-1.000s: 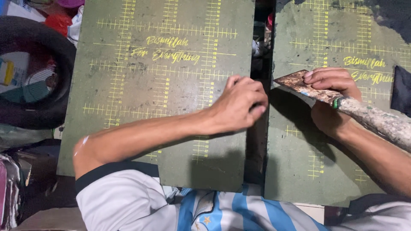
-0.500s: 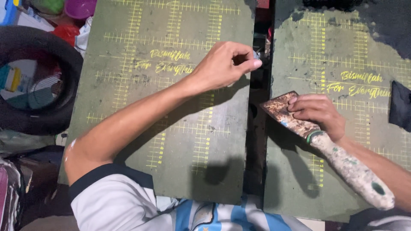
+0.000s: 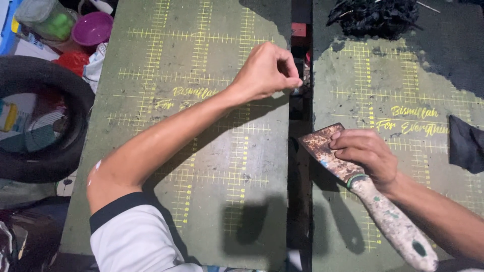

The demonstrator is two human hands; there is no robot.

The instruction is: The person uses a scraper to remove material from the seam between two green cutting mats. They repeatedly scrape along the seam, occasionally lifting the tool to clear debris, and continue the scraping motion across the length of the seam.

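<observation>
My right hand [image 3: 365, 156] is shut on a scraper [image 3: 322, 147]. Its rusty blade points up-left at the inner edge of the right green cutting mat [image 3: 403, 80], and its paint-spattered white handle [image 3: 393, 226] runs back along my forearm. My left hand [image 3: 264, 70] reaches over the left green mat [image 3: 201, 171] to the dark gap [image 3: 300, 211] between the two mats. Its fingertips are pinched together there. Whether anything small sits between them I cannot tell.
A black tyre [image 3: 38, 118] lies left of the mats, with a purple bowl [image 3: 92, 27] and a clear container [image 3: 44, 17] of green things behind it. A black heap [image 3: 378, 17] sits at the far end of the right mat, a dark cloth [image 3: 466, 143] at its right edge.
My left hand has moved away from me along the left mat's inner edge, up to the gap. My right hand with the scraper has dropped closer to me on the right mat.
</observation>
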